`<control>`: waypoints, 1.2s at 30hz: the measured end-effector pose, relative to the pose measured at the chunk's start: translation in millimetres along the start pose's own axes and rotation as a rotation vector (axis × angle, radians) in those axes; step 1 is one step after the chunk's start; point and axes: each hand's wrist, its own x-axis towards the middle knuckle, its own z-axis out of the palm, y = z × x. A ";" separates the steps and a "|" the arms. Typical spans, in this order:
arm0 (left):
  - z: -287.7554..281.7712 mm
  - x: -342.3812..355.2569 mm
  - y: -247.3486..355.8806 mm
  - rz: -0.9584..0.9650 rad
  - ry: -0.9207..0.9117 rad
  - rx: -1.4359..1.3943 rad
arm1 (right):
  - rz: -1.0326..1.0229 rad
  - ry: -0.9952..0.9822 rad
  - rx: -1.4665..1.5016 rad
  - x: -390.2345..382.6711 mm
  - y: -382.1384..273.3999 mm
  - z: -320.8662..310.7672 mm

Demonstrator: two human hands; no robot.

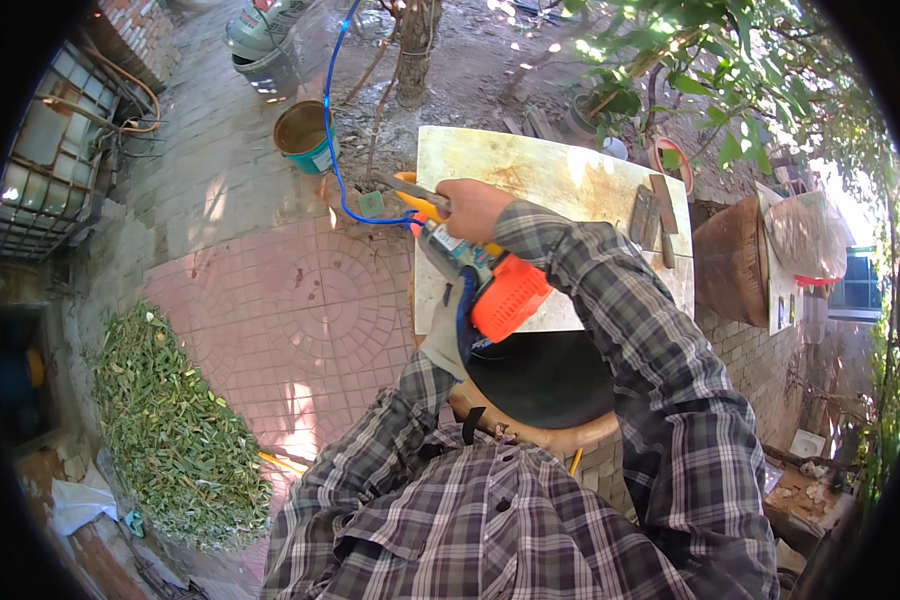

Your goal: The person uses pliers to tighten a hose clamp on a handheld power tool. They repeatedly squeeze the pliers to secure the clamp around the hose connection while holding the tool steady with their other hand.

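Fingers of the bare right hand (473, 208) close round what looks like a flat grey blade (418, 190), the gloved left hand (450, 328) clasping an orange-housed power tool (511, 298) over the pale board (490, 160), judged a blade-positioning step calling next for steady two-handed alignment.

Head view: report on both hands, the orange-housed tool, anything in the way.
Left hand gloved, gripping orange-housed tool. Right hand gripping grey-and-yellow piece. Blue hose close by, possibly in the way.
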 end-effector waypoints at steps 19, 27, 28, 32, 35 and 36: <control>-31.8 27.4 -58.8 -0.004 0.028 0.100 | -0.041 0.018 0.000 -36.2 60.3 13.9; -24.0 15.7 -49.6 -0.166 0.054 0.312 | 0.025 0.054 0.025 -47.0 79.5 25.8; -24.9 19.5 -42.5 -0.254 0.075 0.431 | 0.057 0.067 -0.009 -46.9 85.5 28.4; 2.5 30.8 -8.3 -0.404 -0.071 0.677 | 0.201 0.059 0.112 -58.0 118.0 13.2; 63.3 12.7 54.4 -0.085 -0.212 1.624 | 0.441 -0.039 0.251 -64.6 120.7 -10.9; 67.2 12.5 67.6 0.025 -0.222 1.760 | 0.463 -0.056 0.282 -60.0 122.7 -6.4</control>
